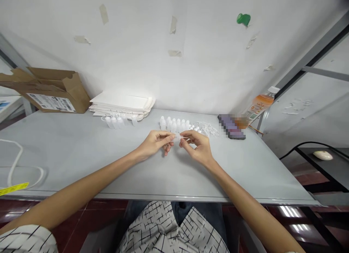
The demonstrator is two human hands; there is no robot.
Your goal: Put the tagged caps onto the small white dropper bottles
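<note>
My left hand (159, 141) pinches a small translucent white plastic bottle (177, 136), mostly covered by the fingers. Against its other side, my right hand (196, 147) is closed on a thin white cord (188, 139) that loops out between the fingers. Both hands meet just above the table. Right behind them stand several small white bottles (174, 125) in rows. A tangle of white cords (208, 128) lies beyond my right hand. Farther left, more white bottles (116, 123) stand grouped, with cord loops at their tops.
White flat envelopes (122, 102) are stacked at the back left, beside an open cardboard box (60, 95). A phone (231, 127) and a tilted orange drink bottle (257, 107) are at the right. A white cable (16, 158) lies on the grey table (95, 155).
</note>
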